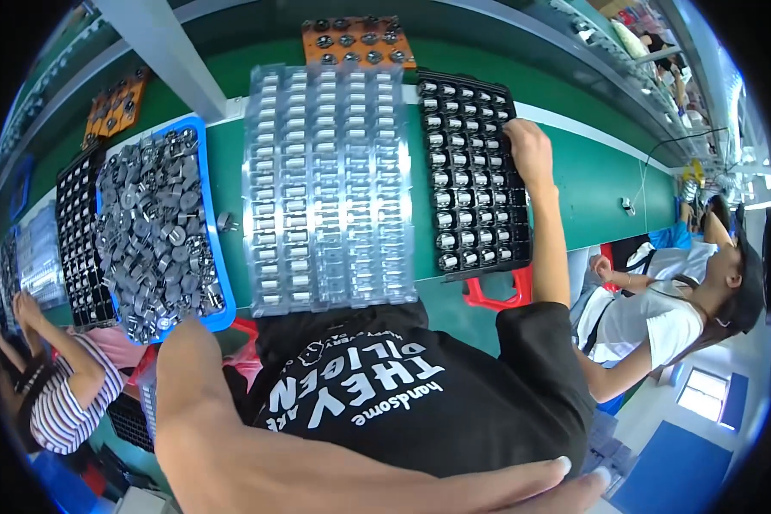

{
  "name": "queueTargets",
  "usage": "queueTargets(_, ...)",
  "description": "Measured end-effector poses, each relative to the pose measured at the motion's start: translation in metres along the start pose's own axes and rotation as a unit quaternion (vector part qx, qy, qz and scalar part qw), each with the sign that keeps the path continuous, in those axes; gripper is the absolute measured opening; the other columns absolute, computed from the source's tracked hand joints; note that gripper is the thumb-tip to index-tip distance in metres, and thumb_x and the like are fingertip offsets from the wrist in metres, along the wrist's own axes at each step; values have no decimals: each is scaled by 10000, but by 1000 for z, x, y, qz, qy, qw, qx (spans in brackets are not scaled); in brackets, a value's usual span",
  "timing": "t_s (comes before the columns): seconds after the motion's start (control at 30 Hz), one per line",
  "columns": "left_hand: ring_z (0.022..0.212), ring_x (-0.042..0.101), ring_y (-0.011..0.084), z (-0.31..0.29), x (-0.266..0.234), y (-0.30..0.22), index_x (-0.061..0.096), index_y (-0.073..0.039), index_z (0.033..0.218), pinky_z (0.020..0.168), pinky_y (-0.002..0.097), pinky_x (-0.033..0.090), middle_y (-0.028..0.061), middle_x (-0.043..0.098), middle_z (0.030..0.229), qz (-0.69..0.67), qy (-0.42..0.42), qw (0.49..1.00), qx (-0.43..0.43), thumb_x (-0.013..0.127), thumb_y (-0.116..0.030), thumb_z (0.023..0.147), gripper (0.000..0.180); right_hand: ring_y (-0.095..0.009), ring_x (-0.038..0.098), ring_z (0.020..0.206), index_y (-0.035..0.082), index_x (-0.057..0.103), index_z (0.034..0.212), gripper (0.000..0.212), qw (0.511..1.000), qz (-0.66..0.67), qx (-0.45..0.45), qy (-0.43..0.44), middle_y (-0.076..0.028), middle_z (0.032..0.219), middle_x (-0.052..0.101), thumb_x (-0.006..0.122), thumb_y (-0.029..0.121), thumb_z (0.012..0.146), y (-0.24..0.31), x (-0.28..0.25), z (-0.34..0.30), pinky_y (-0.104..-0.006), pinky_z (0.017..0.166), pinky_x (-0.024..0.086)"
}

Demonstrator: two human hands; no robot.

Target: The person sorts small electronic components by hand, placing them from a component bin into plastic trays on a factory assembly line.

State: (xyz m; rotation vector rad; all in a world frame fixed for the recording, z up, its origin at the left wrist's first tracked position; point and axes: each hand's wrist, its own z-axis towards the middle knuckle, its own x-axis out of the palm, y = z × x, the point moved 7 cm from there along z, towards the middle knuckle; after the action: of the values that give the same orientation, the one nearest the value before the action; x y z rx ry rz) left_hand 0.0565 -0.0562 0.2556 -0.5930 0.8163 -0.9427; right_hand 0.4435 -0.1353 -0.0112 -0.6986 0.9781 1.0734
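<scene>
My right hand [529,152] is at the right edge of a black tray [522,224], its bent fingers closed over the rim. Small silver cylinders [460,160] stand in rows in that tray. Stretched across the lower edge, close to the camera, is my left hand [454,487], with straight fingers and no object visible in it. To the left of the black tray lies a clear plastic blister tray [334,295], also filled with silver cylinders in many pockets. Farther left, a blue bin [223,295] holds a heap of grey round parts [150,223] with metal ends.
One loose grey part [227,222] lies between bin and clear tray. Orange boards [358,41] with round metal parts stand behind. A metal post [167,56] rises at the back left. Co-workers sit on both sides, one in a striped shirt [79,398]. A red stool [499,291] shows below the table.
</scene>
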Motion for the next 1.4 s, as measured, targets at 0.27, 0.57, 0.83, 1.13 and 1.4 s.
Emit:
queueTargets(0.27,864,697,129,-5,-32,2,726,-73,898,457,221,393,55,739,1029,52,-2,995,81,621,-200,903,165,-318,642,903,26,731,933,108,1000,-14,-10,-22,-139,1005,711,672,57,849,-9,-28,5,-393,842,520)
queueTargets(0.57,1051,684,284,46,-86,211,578,34,1273,918,346,529,229,678,1152,39,-151,980,-126,599,-102,909,389,-132,697,736,-15,718,985,172,880,430,179,-89,-100,835,729,627,120,931,48,51,169,-270,665,547)
queueTargets(0.83,985,700,365,8,-146,510,650,59,1082,779,420,586,275,677,1098,194,-224,765,-572,613,-222,813,391,-334,728,756,-19,632,1131,346,835,295,418,203,-212,984,713,592,225,889,29,201,215,-402,590,617)
queueTargets(1.13,846,701,304,20,-151,556,668,31,1003,708,451,596,155,684,947,-12,-220,781,-584,677,-18,846,165,-233,632,661,-118,620,974,350,825,373,377,197,-131,837,658,578,229,954,35,217,234,-376,465,434)
queueTargets(1.4,776,692,261,43,-158,494,658,66,943,606,386,575,154,670,918,-59,-233,846,-477,724,-46,838,167,-189,649,904,-53,616,1105,251,588,737,304,140,-109,1044,679,490,149,1024,52,151,227,-347,779,532)
